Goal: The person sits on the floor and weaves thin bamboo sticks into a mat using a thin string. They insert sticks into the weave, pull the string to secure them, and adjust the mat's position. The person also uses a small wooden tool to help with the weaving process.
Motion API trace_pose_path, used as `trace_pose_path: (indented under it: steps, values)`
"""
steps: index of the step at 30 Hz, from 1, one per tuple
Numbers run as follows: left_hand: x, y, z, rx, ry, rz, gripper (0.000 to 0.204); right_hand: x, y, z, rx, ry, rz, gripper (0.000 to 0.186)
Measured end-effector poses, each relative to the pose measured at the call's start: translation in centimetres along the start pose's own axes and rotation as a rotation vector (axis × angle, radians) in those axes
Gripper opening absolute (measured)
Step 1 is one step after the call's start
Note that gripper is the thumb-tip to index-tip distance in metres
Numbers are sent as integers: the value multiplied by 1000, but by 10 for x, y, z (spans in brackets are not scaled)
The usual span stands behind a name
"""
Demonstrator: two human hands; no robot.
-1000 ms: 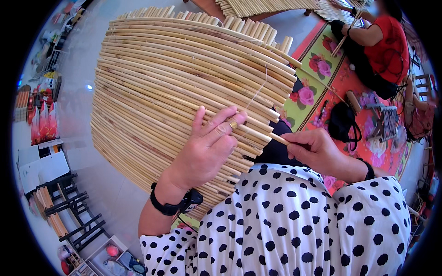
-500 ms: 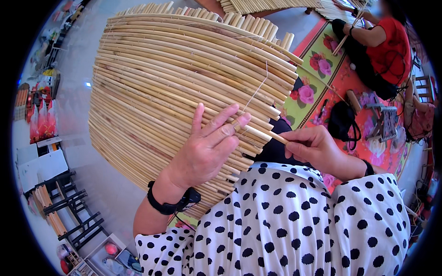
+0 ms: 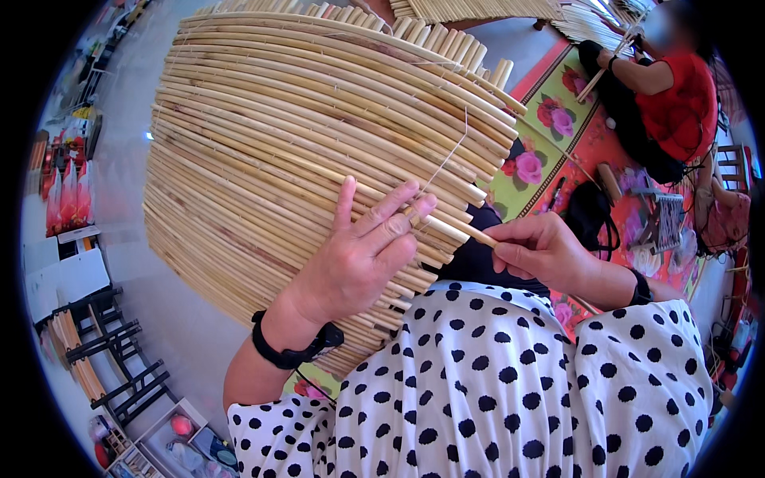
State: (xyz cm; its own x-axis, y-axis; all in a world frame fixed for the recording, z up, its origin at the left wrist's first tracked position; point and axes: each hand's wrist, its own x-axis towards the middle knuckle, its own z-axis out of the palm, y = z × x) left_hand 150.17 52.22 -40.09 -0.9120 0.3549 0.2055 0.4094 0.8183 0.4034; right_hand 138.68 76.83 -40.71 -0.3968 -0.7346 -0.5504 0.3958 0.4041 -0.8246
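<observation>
A large mat of pale reed sticks point(image 3: 271, 143), laid side by side and stitched with thread, slants across my lap. My left hand point(image 3: 358, 255) rests palm-down near its right edge, fingers stretched and spread over the sticks. From beside its fingertips a thin light thread point(image 3: 448, 159) runs up and right over the mat. My right hand point(image 3: 538, 248) pinches the end of one reed stick point(image 3: 476, 233) jutting from the right edge. The far end of that stick is hidden under my left hand.
Other reed mats point(image 3: 478, 8) lie at the back. A person in red point(image 3: 677, 107) sits at the upper right, holding thin sticks. A floral floor covering point(image 3: 550, 119) spreads on the right, with a small folding stool point(image 3: 660, 223) on it. Black metal frames point(image 3: 119, 350) stand at the left.
The view has shifted slightly, and the mat appears a little farther left and higher. Both hands keep nearly the same hold and place on the mat.
</observation>
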Motion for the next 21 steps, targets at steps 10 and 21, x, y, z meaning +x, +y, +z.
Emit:
trace_pose_path:
  steps: [10, 21]
  values:
    - [-7, -15, -17, -429, 186, -82, 12, -1, -9, 7, 7, 63, 38, 24]
    - [-4, -15, -10, -324, 143, -21, 15, 1, -4, 2, 61, 29, 10, 24]
